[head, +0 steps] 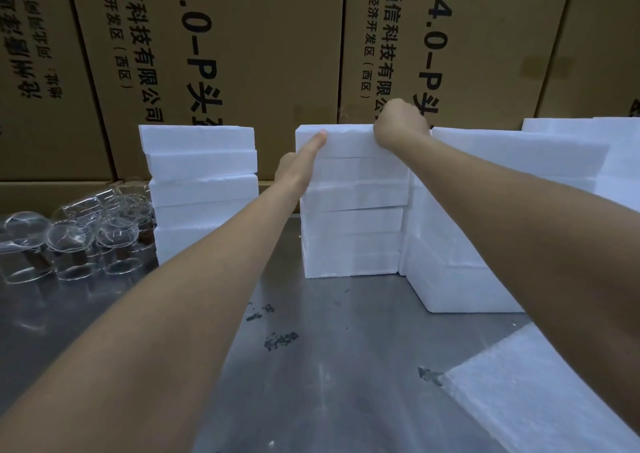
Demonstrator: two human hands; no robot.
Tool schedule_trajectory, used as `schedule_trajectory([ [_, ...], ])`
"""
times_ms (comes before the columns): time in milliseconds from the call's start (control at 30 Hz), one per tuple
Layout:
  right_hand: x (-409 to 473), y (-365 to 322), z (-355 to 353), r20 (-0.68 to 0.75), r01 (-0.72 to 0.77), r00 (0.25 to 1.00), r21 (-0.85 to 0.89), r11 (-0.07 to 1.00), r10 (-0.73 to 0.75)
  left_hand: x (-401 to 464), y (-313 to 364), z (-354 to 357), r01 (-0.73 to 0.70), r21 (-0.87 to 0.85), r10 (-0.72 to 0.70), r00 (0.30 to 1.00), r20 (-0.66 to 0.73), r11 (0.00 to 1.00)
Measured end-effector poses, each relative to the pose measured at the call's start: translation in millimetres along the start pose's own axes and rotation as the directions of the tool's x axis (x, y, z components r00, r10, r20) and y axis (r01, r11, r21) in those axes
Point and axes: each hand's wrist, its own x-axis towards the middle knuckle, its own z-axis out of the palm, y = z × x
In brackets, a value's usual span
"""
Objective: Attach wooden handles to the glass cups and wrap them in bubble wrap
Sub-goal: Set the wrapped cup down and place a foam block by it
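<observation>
On steel surface [311, 366], head view: both hands at middle foam stack [353, 210]. Left hand [304, 158] thumb pressing top block [346, 141]; right hand [398, 127] fingers curled over its far edge. Glass cups [69, 238] far left, handles apparently fitted. Likely fetching packing; next, lift block clear.

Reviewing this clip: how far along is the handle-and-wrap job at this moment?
Done: glass cups at left already show brown handles. In hand: left hand and right hand grip the top block of the middle foam stack. Left: wrapping; no bubble wrap is visible.
</observation>
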Motion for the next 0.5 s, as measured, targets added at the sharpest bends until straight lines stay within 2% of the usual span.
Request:
schedule_trajectory([
  [133,-7,0,16,-0.121,0.199,0.966,-0.224,0.954,-0.230,-5,-5,8,-0.020,-0.007,0.020,0.998,-0.062,1.000],
  [200,-8,2,21,-0.103,0.216,0.964,-0.232,0.948,-0.245,-7,-10,12,-0.067,0.003,0.067,0.995,-0.071,0.998],
  [300,-10,9,26,-0.093,0.227,0.963,-0.233,0.945,-0.254,-12,-24,16,-0.172,0.094,0.174,0.985,-0.016,0.981],
  [500,-13,15,27,-0.097,0.254,0.953,-0.261,0.931,-0.287,-9,-51,13,-0.177,0.228,0.190,0.981,-0.034,0.957],
])
